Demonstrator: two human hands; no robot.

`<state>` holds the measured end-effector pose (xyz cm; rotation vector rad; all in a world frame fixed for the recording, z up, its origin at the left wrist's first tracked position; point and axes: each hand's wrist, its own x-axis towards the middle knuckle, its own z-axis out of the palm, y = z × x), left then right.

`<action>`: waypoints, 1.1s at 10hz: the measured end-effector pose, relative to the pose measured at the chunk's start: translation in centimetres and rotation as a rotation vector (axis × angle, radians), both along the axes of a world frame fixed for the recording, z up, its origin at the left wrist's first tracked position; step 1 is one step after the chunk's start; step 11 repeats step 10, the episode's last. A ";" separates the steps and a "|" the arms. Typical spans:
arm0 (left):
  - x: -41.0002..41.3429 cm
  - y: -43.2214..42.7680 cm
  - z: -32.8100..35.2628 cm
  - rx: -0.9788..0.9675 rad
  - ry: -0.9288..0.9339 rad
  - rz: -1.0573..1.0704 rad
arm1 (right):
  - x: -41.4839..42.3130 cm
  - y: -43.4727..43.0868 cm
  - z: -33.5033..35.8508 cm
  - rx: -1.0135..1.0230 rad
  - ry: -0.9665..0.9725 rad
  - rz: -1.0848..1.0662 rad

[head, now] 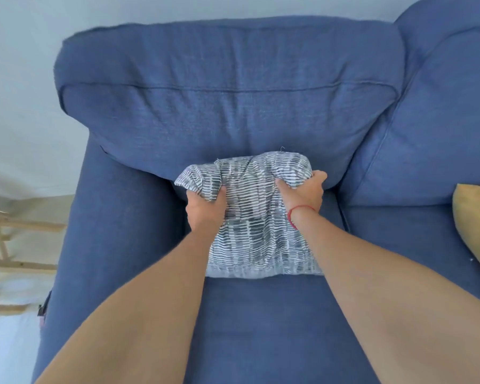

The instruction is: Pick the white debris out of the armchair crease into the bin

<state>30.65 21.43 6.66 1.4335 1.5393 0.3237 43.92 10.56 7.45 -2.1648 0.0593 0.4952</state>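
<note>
A blue armchair (pixel 155 223) fills the view, its back cushion (pixel 227 87) upright behind the seat. A grey-and-white patterned throw pillow (pixel 250 217) lies on the seat against the back cushion and covers the middle of the crease. My left hand (pixel 205 207) grips the pillow's upper left part. My right hand (pixel 305 194), a red string round its wrist, grips the upper right corner. The crease under the pillow is hidden. One tiny white speck (pixel 471 259) lies on the seat to the right. No bin is in view.
A second blue seat section (pixel 427 128) adjoins on the right, with a mustard-yellow cushion (pixel 477 231) on it. A light wooden frame (pixel 9 245) stands on the floor at the left. A pale wall is behind the chair.
</note>
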 end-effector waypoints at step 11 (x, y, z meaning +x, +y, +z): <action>-0.1 1.9 1.4 0.140 -0.187 0.072 | 3.5 1.4 3.4 0.056 -0.180 -0.178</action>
